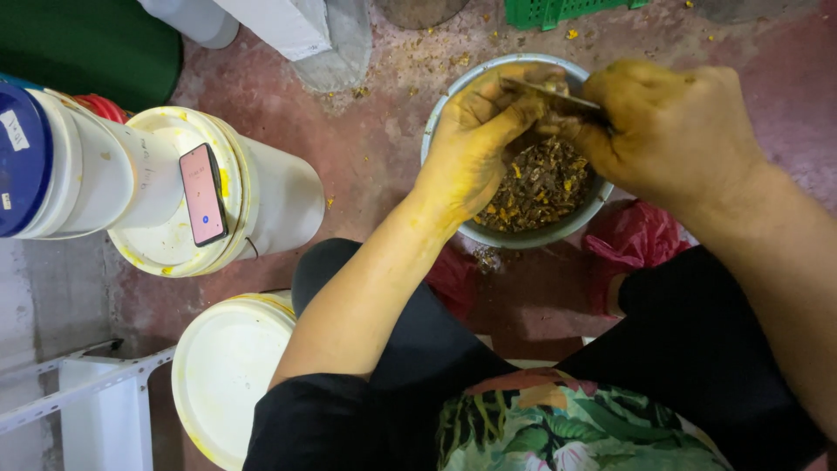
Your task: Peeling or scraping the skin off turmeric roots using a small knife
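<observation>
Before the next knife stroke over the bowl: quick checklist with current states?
1. Knife gripped in right hand: ok.
2. Left hand fingers clear of the blade: not ok, they sit right against it.
3. Piece being cut visible: cannot tell, hidden between the hands.
4. Metal bowl under the hands to catch scraps: ok.
5. Room left in bowl: ok, scraps lie below the rim.
6. Phone away from the work, on a white bucket lid: ok.

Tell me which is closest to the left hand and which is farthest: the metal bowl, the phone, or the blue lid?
From the left hand:
1. Metal bowl, right under the hand.
2. Phone, lying on a white bucket lid to the left.
3. Blue lid, at the far left edge.
</observation>
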